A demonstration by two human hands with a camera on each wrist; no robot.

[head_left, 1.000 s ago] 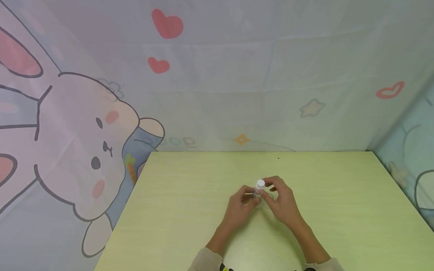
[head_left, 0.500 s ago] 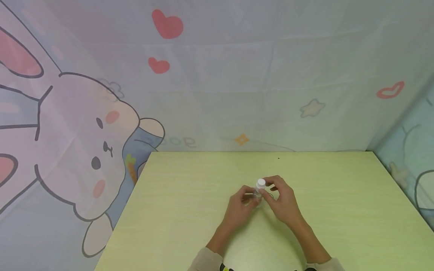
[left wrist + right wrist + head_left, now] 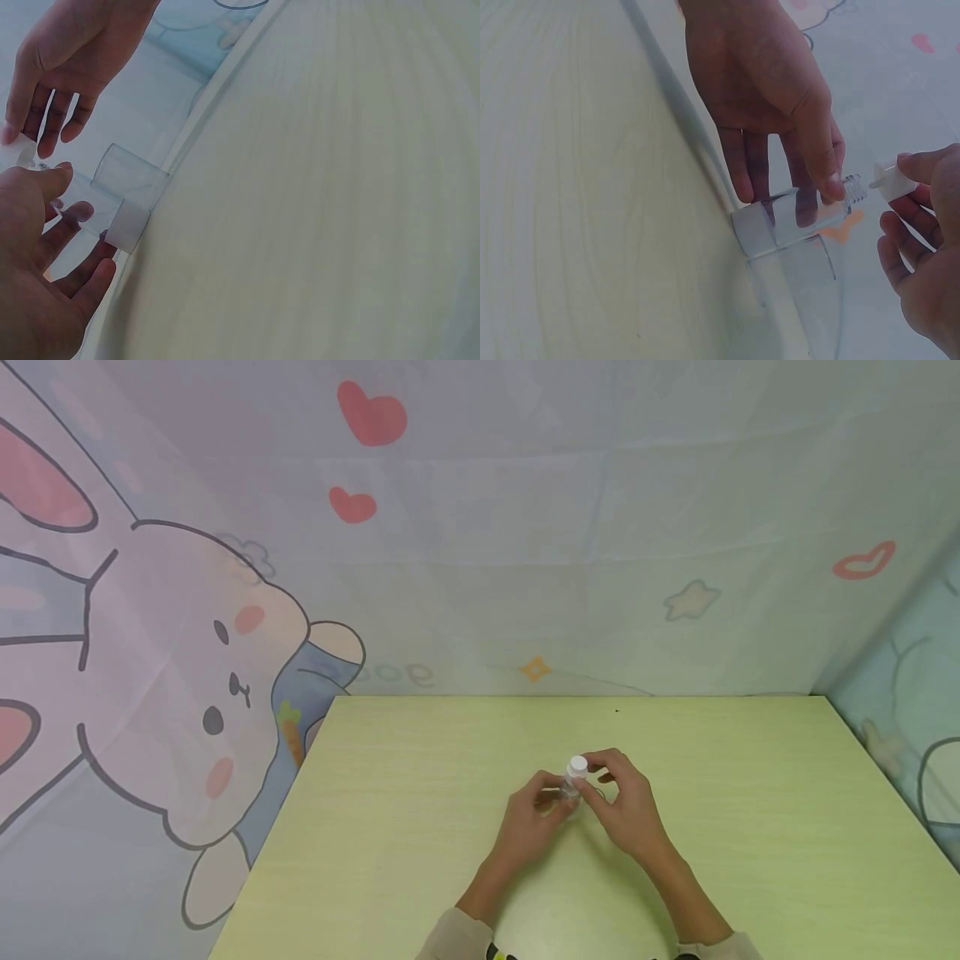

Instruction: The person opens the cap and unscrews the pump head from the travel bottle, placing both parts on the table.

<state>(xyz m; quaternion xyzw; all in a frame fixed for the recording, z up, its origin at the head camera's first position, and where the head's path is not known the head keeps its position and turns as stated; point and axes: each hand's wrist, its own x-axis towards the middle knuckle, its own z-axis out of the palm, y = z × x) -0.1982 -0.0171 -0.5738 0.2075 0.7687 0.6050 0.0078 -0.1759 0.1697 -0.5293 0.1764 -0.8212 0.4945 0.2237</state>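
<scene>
My left hand (image 3: 528, 822) holds a small clear bottle (image 3: 791, 214) round its upper part, thumb near the neck. The bottle stands on the table, its threaded neck bare in the right wrist view. Just above that neck, my right hand (image 3: 628, 806) pinches a white cap (image 3: 894, 182) between thumb and fingers. A short, thin tip on the cap points at the neck, with a small gap between them. Next to the bottle stands a clear, hollow cylinder (image 3: 131, 174), like an overcap, touched by neither hand. Its edge shows only faintly in the head view.
Hands and bottle are near the middle of a pale yellow-green tabletop (image 3: 420, 777). A printed cloth backdrop (image 3: 487, 568) with a rabbit and hearts hangs behind the table's far edge. A tiny dark speck (image 3: 617, 711) lies toward that edge.
The white cap has shifted very slightly up and to the right with my right fingers. My left hand and the bottle look the same.
</scene>
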